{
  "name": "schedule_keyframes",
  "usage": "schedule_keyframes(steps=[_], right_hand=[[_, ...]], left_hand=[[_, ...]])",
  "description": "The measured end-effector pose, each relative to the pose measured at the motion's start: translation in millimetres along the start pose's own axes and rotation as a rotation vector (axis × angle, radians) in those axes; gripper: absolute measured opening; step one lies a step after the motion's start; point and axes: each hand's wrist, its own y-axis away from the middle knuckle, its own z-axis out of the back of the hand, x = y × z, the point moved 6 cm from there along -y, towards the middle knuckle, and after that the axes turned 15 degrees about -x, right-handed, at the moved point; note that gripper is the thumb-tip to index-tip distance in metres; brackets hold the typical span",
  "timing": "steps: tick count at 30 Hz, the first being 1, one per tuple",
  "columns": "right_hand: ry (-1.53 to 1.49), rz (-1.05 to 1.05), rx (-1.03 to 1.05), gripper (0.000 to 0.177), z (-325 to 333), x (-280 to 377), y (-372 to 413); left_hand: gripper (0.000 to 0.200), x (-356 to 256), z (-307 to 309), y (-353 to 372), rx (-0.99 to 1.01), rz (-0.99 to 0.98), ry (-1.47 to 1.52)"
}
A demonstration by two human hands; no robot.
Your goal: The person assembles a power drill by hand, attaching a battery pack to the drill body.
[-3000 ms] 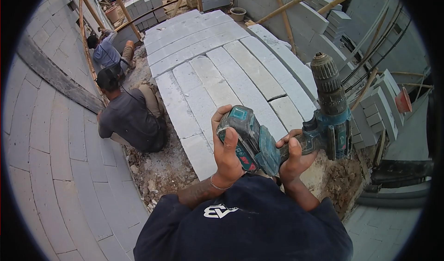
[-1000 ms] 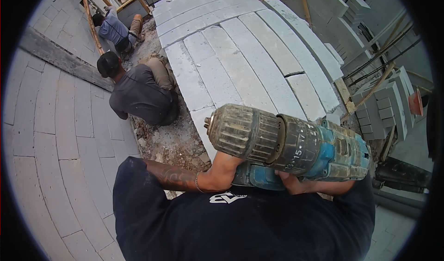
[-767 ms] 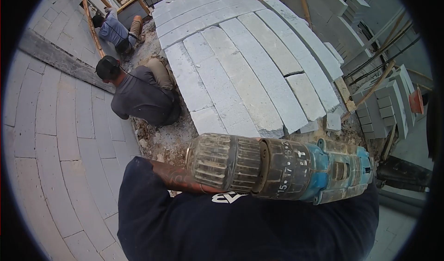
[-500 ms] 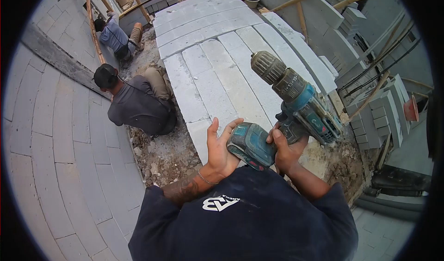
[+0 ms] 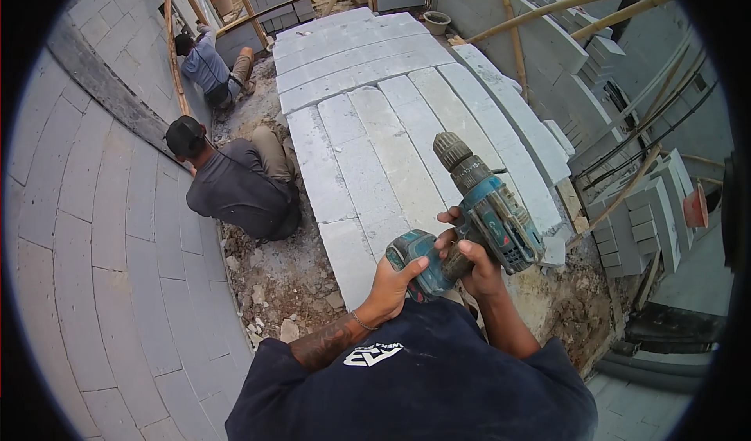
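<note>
A teal and black cordless drill (image 5: 501,218) is held in front of my chest, its chuck (image 5: 454,153) pointing up and away to the left. My right hand (image 5: 481,273) wraps round the drill's handle, with the thumb along the near side and fingertips showing beyond it. At the lower end of the handle sits the battery pack (image 5: 422,253), and my left hand (image 5: 389,288) grips it with the thumb laid across its near side. The palm side of the left hand is hidden. No bit can be made out in the chuck.
A low platform of pale blocks (image 5: 375,155) lies ahead. Two people crouch at the left block wall (image 5: 117,230), the nearer in a dark shirt (image 5: 246,191). Rubble (image 5: 289,308) covers the ground between. Bamboo poles (image 5: 571,7) and stacked blocks (image 5: 634,222) are at right.
My left hand has gone from stretched fingers beside the battery to a closed grip on it. The drill has moved left and lower, its chuck now steeper. The view has shifted slightly.
</note>
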Motion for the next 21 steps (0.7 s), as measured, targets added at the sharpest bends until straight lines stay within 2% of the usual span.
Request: schedule_keyframes(steps=[7, 16, 18, 21], right_hand=[[-0.078, -0.026, 0.012, 0.048, 10.3, -12.8, 0.8], [-0.016, -0.029, -0.065, 0.056, 7.5, -4.5, -5.2], [-0.032, -0.039, -0.082, 0.052, 12.1, -5.1, -10.2], [-0.275, -0.128, -0.100, 0.040, 16.4, -7.9, -16.9]], left_hand=[[0.045, 1.7, 5.5, -1.0, -0.003, 0.009, -0.040], [0.047, 9.9, 11.1, -2.8, -0.005, 0.053, -0.030], [0.051, 7.3, 11.6, -5.1, 0.014, -0.033, -0.031], [0.053, 2.4, 11.3, 0.1, -0.001, 0.064, 0.139]])
